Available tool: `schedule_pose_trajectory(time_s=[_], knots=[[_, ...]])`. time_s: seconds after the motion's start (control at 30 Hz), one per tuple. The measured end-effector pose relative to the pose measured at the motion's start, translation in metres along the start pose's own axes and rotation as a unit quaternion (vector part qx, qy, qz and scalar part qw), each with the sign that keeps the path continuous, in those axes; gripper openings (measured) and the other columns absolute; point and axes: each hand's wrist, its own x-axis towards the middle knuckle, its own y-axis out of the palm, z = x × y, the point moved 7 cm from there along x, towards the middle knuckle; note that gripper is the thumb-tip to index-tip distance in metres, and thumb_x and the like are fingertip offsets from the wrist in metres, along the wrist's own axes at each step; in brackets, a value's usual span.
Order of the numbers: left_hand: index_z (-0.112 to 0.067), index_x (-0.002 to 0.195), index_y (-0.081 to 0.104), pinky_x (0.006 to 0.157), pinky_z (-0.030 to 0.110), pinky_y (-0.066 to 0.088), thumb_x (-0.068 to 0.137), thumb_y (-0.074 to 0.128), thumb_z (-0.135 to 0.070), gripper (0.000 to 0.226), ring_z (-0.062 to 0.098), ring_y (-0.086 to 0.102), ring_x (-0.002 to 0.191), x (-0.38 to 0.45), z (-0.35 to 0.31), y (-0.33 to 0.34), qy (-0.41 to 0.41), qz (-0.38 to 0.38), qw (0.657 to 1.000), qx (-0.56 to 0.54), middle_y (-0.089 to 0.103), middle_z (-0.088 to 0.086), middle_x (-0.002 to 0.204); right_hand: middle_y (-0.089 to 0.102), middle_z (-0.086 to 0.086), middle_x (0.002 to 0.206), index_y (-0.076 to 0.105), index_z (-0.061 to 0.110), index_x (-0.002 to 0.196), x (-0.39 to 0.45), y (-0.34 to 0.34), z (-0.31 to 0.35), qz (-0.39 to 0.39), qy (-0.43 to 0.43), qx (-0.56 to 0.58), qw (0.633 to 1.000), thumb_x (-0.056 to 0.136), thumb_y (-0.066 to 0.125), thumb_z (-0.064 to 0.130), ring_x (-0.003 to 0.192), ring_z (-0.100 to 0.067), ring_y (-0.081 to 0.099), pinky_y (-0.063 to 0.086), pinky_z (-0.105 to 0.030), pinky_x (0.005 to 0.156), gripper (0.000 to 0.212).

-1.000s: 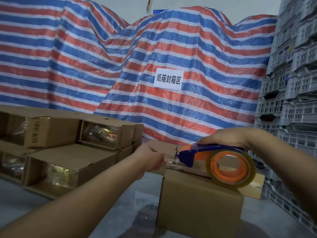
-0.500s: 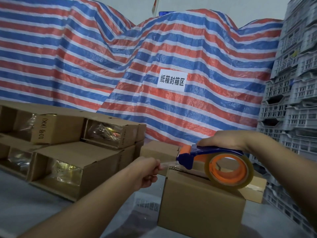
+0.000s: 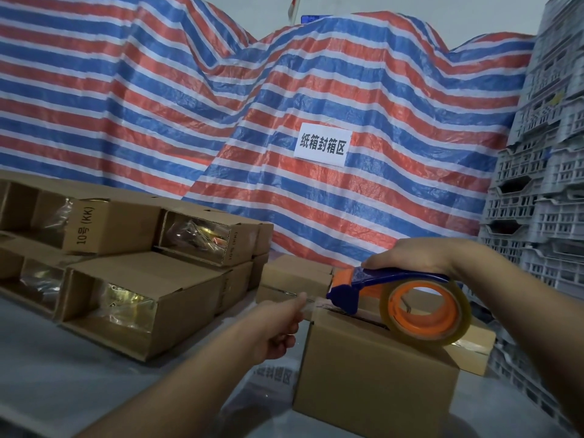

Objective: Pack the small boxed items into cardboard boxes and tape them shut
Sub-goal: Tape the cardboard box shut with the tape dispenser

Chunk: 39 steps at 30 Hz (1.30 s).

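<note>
A packer seals a cardboard box on a grey surface in a carton-sealing area. The right hand is clasped over the blue handle of a tape dispenser, holding it low on the box lid so that the clear roll on its orange core rides just above the centre seam. The left hand, at nine o'clock from the dispenser's nose, pinches the free end of the tape between thumb and fingers and draws it out over the box's far-left edge (apparently to leave an overhang that can be folded down the side wall before the strip is run along the seam). The box sits at about five o'clock in the view, its flaps closed but the seam seemingly not yet covered.

At nine o'clock, stacked open cartons lie on their sides with glossy wrapped goods showing in their mouths, within arm's reach for the next round. Smaller closed boxes sit just beyond the one being taped. A striped tarpaulin bearing a white sign hangs at twelve o'clock; grey plastic crates tower at three o'clock
</note>
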Motion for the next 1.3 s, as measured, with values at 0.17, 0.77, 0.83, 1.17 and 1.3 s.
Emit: schedule_pose_trajectory(time_s=[0.17, 0.77, 0.83, 1.17, 1.3], knots=[[-0.019, 0.084, 0.063, 0.044, 0.017, 0.029, 0.087, 0.063, -0.057, 0.038, 0.006, 0.036, 0.046, 0.000, 0.005, 0.007, 0.001, 0.003, 1.000, 0.020, 0.046, -0.006, 0.061, 0.068, 0.026, 0.072, 0.058, 0.042, 0.099, 0.001, 0.001, 0.005, 0.001, -0.043, -0.054, 0.998, 0.106, 0.037, 0.049, 0.067, 0.005, 0.067, 0.048, -0.012, 0.059, 0.023], [-0.025, 0.084, 0.052, 0.049, 0.021, 0.032, 0.102, 0.041, -0.044, 0.029, 0.008, 0.041, 0.061, -0.003, -0.038, 0.011, 0.102, -0.079, 0.979, 0.156, 0.048, -0.003, 0.073, 0.068, 0.021, 0.084, 0.052, 0.044, 0.105, 0.000, 0.004, 0.010, 0.024, -0.086, -0.163, 0.983, 0.105, 0.045, 0.042, 0.081, 0.009, 0.066, 0.048, -0.008, 0.062, 0.008], [-0.022, 0.081, 0.053, 0.045, 0.018, 0.029, 0.099, 0.045, -0.047, 0.032, 0.008, 0.035, 0.056, -0.002, -0.038, 0.021, 0.076, -0.031, 0.979, 0.186, 0.047, -0.004, 0.070, 0.064, 0.021, 0.093, 0.050, 0.045, 0.118, -0.002, 0.005, 0.012, 0.028, -0.104, -0.203, 0.973, 0.104, 0.049, 0.039, 0.084, 0.002, 0.066, 0.047, -0.009, 0.065, 0.015], [-0.020, 0.089, 0.056, 0.048, 0.022, 0.027, 0.091, 0.056, -0.049, 0.030, 0.010, 0.034, 0.056, 0.003, -0.027, 0.025, 0.021, 0.002, 0.979, 0.204, 0.043, -0.002, 0.068, 0.068, 0.010, 0.059, 0.061, 0.023, 0.095, 0.000, 0.002, 0.008, 0.060, 0.023, -0.036, 0.997, 0.102, 0.040, 0.056, 0.051, -0.002, 0.063, 0.048, -0.017, 0.061, 0.040], [-0.020, 0.093, 0.060, 0.050, 0.022, 0.029, 0.093, 0.055, -0.046, 0.027, 0.011, 0.036, 0.058, 0.003, -0.027, 0.020, 0.022, -0.009, 0.978, 0.209, 0.046, -0.001, 0.071, 0.061, 0.008, 0.054, 0.062, 0.020, 0.084, -0.017, -0.012, -0.020, 0.069, 0.065, -0.032, 0.995, 0.100, 0.042, 0.059, 0.045, -0.005, 0.055, 0.046, -0.017, 0.056, 0.047]])
